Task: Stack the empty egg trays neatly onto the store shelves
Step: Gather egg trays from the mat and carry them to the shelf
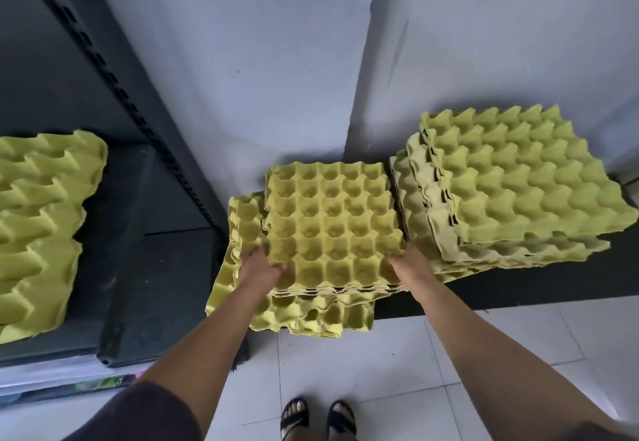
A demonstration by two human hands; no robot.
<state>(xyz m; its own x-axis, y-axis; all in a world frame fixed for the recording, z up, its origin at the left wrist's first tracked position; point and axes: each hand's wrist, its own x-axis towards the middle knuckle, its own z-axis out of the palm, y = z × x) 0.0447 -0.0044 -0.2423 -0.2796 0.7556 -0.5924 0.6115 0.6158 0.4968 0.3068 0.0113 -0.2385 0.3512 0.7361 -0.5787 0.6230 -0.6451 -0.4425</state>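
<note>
A small stack of yellow-green egg trays lies on a lower, offset pile of trays on the floor by the wall. My left hand grips the top stack's near left corner, thumb in a cup. My right hand grips its near right corner, fingers hidden under the edge. A taller, uneven pile of trays stands to the right. One tray stack sits on the dark metal shelf at the left.
The shelf's slotted upright runs diagonally between shelf and the pale wall. White floor tiles lie in front, with my sandalled feet on them. A dark strip edges the floor under the right pile.
</note>
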